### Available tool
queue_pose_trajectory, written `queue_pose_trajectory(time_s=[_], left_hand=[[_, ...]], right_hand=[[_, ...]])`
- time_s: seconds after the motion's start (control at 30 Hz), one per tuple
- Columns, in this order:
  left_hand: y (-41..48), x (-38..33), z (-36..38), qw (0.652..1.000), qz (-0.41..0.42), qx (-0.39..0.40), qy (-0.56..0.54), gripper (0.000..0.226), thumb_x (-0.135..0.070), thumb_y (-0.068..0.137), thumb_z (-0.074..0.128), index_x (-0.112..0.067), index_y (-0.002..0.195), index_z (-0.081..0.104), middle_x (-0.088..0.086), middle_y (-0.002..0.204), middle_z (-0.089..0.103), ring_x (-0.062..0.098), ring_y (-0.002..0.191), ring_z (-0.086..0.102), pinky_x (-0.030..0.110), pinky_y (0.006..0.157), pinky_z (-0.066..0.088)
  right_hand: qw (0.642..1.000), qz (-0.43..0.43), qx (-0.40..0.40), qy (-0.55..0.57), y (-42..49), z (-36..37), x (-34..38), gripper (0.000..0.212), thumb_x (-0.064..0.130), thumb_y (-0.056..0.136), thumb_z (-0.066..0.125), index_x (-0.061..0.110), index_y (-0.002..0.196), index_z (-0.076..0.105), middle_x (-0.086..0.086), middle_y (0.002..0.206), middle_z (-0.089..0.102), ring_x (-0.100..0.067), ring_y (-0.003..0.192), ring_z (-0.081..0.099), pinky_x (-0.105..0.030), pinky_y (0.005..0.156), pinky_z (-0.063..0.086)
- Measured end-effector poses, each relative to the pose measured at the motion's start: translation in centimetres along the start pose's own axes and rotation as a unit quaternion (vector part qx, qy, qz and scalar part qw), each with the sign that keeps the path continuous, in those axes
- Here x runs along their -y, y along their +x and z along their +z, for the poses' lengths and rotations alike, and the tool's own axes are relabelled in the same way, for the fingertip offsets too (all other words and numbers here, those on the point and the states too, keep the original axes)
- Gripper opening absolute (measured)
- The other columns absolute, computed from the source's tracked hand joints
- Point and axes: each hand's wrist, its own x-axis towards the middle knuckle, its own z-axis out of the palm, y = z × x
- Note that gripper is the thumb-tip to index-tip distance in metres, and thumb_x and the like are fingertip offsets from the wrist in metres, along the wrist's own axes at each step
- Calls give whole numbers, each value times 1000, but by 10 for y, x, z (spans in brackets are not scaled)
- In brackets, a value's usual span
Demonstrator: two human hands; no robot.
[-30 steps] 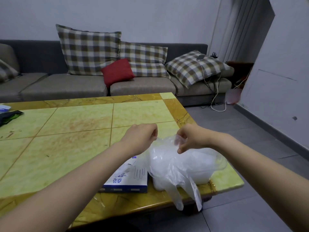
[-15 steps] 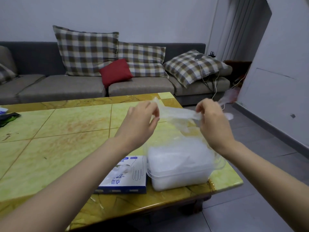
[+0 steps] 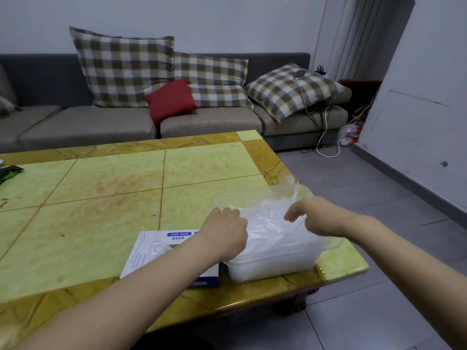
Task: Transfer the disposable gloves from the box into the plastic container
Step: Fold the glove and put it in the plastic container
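Lowering from where they stretched it in the air half a second ago, both hands now hold the clear disposable glove [image 3: 267, 218] down on the full plastic container [image 3: 273, 267] at the counter's [image 3: 101, 198] near right corner. The left hand [image 3: 225, 233] and right hand [image 3: 318, 218] each have a narrow grip, fingers curled on the film. The glove's long axis runs left to right. The glove box [image 3: 149, 251] lies just left of the container.

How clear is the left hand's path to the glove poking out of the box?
Probably yes. The left hand sits beside the box, and the protruding glove lies uncovered just left of its forearm. Its grip looks busy, though, on the loose glove over the container.
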Motion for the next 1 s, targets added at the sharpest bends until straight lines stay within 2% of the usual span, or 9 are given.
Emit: queue_pose_trajectory(time_s=[0.1,0.17,0.2,0.27,0.37,0.5,0.6,0.83,1.0], left_hand=[[8,-1,-8,993,-30,-75,-86,26,-20,99,32,-12,118,48,7,116,49,25,99,50,33,82,37],[16,-4,-4,990,-25,-79,-113,24,-16,99,35,-12,120,45,7,117,47,25,99,51,32,77,38],[20,-7,-1,990,-16,-63,-123,26,-13,98,38,-12,123,44,7,120,46,25,100,51,32,76,39],[28,-10,11,991,9,5,-130,36,-9,96,42,-14,132,38,9,127,42,26,106,49,33,80,41],[39,-11,27,986,30,145,-76,51,-9,95,44,-18,142,28,13,140,31,32,123,39,39,94,39],[52,-11,35,966,5,254,-43,63,-13,92,54,-27,146,24,12,142,26,33,123,40,38,84,41],[60,-11,38,956,-8,286,-55,69,-11,89,60,-29,145,23,11,140,27,33,115,49,35,74,41],[62,-15,43,955,-5,294,-46,66,-2,88,57,-26,142,27,12,139,28,32,109,53,34,72,42],[58,-13,34,964,41,262,28,55,-21,94,54,-19,143,28,10,138,39,30,118,49,34,81,41]], right_hand=[[994,-31,-99,41,1,-6,13,57,-13,80,33,18,118,62,5,108,65,-11,107,58,-26,91,47],[986,-47,-153,50,10,1,15,49,-9,86,36,17,116,64,3,106,67,-11,102,60,-27,91,49],[987,-49,-148,38,14,6,14,46,-7,88,38,17,116,65,2,109,67,-11,102,61,-27,92,49],[997,-26,-70,-8,26,19,5,41,-2,91,44,18,121,62,1,121,63,-13,109,59,-29,94,48],[993,33,77,-83,38,34,-6,42,7,92,54,21,132,52,-1,137,49,-19,123,49,-31,100,43],[983,58,138,-108,49,44,-13,66,8,88,62,19,145,32,-4,147,37,-22,133,37,-29,106,35],[979,57,165,-109,58,49,-18,71,7,87,62,21,147,28,-6,148,34,-23,131,40,-28,104,36],[969,59,208,-121,62,56,-21,57,6,95,47,21,148,29,-5,151,31,-23,135,35,-30,109,30],[979,64,171,-96,51,40,-10,52,-6,92,36,14,139,44,-6,144,43,-22,131,41,-31,108,35]])
